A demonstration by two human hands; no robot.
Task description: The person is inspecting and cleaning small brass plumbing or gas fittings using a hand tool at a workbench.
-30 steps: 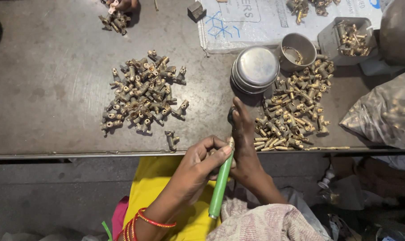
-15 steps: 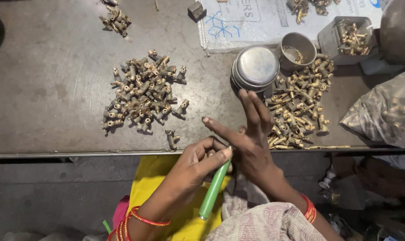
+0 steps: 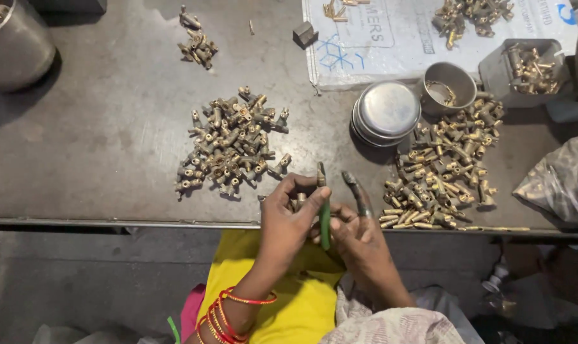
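My left hand [image 3: 289,220] gripped a green tool [image 3: 325,220] and brass fitting [image 3: 296,202] at the table [image 3: 110,127] edge; right hand [image 3: 359,232] braced it, fingers loose. Alignment looked key.

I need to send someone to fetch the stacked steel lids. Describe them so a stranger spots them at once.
Start at the grey metal table and find the white printed sheet along its far edge. Just below that sheet's near edge sit the stacked steel lids, left of a small round steel cup. They are the only flat, shiny round discs there; everything around them is small brass fittings.
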